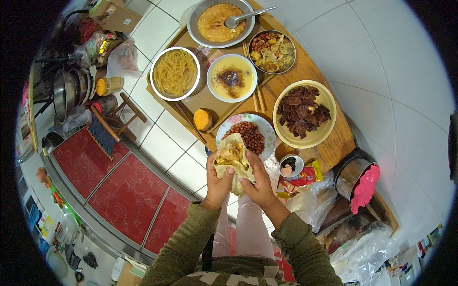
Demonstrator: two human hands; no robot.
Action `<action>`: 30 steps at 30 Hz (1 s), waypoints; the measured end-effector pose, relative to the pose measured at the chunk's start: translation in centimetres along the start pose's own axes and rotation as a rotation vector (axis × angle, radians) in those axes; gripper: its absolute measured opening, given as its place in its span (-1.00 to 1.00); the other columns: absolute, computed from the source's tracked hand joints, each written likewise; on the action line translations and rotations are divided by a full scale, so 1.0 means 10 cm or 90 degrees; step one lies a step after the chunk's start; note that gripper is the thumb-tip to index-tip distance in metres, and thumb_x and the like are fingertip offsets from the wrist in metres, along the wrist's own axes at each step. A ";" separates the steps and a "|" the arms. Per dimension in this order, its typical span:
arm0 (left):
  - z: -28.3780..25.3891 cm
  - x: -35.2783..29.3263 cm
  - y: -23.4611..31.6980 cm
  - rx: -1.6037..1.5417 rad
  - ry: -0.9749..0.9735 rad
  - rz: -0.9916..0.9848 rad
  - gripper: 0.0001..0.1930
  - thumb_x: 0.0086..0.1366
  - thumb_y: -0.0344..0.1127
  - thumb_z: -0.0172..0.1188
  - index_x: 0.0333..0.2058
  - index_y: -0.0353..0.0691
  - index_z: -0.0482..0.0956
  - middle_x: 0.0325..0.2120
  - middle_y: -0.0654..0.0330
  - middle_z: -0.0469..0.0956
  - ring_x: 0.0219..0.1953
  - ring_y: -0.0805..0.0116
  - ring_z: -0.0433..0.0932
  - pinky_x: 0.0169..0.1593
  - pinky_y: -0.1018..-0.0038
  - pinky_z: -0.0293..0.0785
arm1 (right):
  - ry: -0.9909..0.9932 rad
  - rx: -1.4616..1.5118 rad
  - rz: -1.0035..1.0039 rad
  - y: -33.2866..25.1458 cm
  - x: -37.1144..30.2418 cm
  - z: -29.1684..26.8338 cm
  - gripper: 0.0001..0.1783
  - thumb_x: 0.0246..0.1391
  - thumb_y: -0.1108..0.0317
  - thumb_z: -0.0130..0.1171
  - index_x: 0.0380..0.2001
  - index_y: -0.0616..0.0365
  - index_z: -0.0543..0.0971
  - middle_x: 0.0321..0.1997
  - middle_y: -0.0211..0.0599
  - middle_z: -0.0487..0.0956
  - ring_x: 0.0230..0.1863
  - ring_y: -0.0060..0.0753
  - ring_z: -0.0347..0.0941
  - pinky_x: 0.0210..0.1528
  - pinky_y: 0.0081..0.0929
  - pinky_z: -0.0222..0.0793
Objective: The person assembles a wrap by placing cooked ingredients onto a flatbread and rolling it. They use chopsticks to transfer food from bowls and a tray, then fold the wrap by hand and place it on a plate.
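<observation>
Between both hands I hold a filled wrap [232,159], a thin pale flatbread folded round a yellowish filling that shows at its top. My left hand [218,183] grips its left side, and my right hand [257,183] presses its right side, thumbs at the front. Just beyond the wrap lies a floral plate of peanuts [250,136], partly hidden by it. To the right stand a yellow bowl of dark brown slices [304,114] and a small white cup [290,166] with dark and pink bits. A piece of orange-fleshed sweet potato [202,120] rests on the tray's near corner.
A tray [157,88] on the wooden table [329,143] bears a bowl of yellow strips [175,74], a custard-like dish [232,77] and a soup bowl with a spoon [220,21]. Chopsticks [258,99] lie nearby. A folding stool [107,126] stands left; plastic bags [315,205] hang right.
</observation>
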State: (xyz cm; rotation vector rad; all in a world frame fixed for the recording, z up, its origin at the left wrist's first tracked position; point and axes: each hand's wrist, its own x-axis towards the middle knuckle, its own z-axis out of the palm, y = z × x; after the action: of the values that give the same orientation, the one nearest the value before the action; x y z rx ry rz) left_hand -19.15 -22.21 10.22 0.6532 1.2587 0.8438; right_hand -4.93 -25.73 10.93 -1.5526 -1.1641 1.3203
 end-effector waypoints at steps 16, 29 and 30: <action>0.23 0.24 -0.37 0.028 0.007 -0.010 -0.44 0.35 -0.45 0.21 0.26 -0.25 0.20 0.07 0.12 0.43 0.10 0.38 0.43 0.18 0.42 0.38 | 0.026 0.110 0.124 0.41 0.11 -0.16 -0.21 0.12 0.45 0.19 0.40 0.27 0.16 0.44 0.03 0.24 0.48 -0.04 0.10 0.48 -0.23 -0.05; 0.45 0.51 -0.69 0.057 0.020 0.006 -0.40 0.34 -0.31 0.25 0.26 -0.31 0.21 0.05 0.12 0.45 0.08 0.35 0.45 0.16 0.40 0.37 | 0.014 0.067 0.114 0.76 0.40 -0.42 -0.28 0.21 0.39 0.18 0.39 0.23 0.20 0.41 -0.05 0.29 0.42 -0.16 0.19 0.43 -0.28 0.03; 0.46 0.51 -0.70 0.034 0.022 0.001 -0.40 0.34 -0.31 0.25 0.26 -0.31 0.21 0.05 0.12 0.45 0.07 0.35 0.45 0.17 0.40 0.37 | 0.006 0.042 0.105 0.77 0.40 -0.43 -0.28 0.22 0.39 0.18 0.40 0.24 0.18 0.41 -0.09 0.27 0.41 -0.23 0.18 0.43 -0.31 0.03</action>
State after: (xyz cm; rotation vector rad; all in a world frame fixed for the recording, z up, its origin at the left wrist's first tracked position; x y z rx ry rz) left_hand -12.92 -21.67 2.69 0.6852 1.3158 0.8268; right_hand 0.71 -24.03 3.23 -1.6337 -0.9928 1.4418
